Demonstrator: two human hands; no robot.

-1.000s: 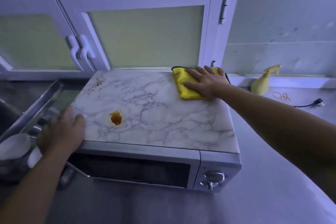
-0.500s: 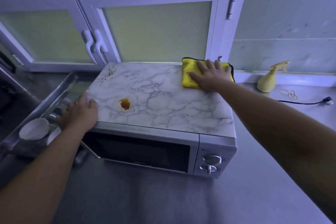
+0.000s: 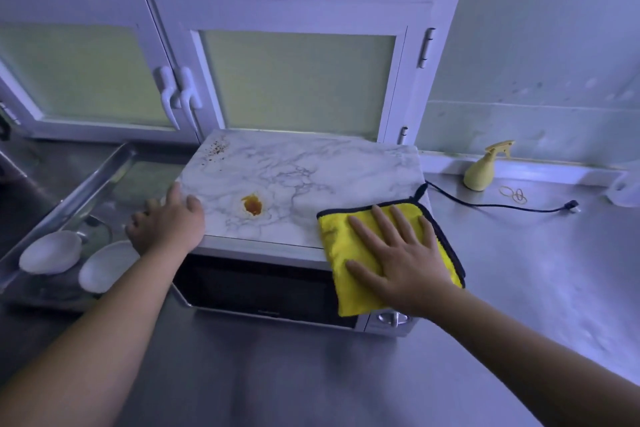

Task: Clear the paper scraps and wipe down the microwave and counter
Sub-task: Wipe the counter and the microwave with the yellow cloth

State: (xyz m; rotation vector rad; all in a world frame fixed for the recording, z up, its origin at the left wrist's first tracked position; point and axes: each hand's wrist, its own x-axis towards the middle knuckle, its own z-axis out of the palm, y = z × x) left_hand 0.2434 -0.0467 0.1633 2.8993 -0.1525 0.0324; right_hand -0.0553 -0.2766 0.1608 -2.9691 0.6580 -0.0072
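The right hand has dragged the yellow cloth from the back right corner of the microwave to its front right corner. The cloth now hangs over the front edge and hides the top of the control panel above the knob. The fingers are straight and spread, pressing flat on the cloth and not gripping it.

The left hand stays at the front left corner. Its fingers are loose and released, with the thumb on the marbled top.

The orange stain and the dark specks at the back left are still unwiped.

A small mark low on the door is too blurred to read.

On the table to the right are a spray bottle, rubber bands and a black cord.
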